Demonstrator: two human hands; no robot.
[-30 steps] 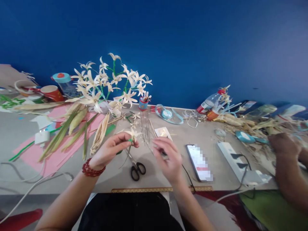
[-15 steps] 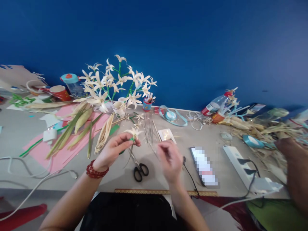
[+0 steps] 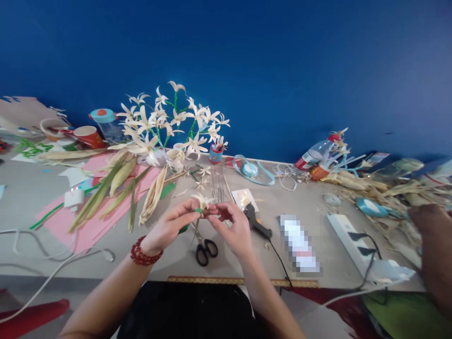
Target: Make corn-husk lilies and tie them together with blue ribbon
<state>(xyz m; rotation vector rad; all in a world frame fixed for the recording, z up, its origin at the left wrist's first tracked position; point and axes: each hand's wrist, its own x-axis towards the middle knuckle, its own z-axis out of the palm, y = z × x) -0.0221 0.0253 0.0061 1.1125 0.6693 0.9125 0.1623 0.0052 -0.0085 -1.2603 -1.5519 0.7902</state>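
Right hand (image 3: 233,228): moved inward since earlier, now beside white flower (image 3: 202,200); half curled, cannot tell whether gripping
Left hand (image 3: 176,222): pinched closed around it
White flower: between both hands

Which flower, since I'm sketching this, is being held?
The pale flower pinched in the left hand; the other flowers stand or lie farther back, untouched.

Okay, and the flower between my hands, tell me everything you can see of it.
The flower is cream-coloured, with slim, pointed petals that look like dried husk, spread open and facing roughly up. There is green at its base, and thin strands hang below. It is held above the table, pinched by your left hand. Your right hand's fingertips are beside it; contact is unclear.
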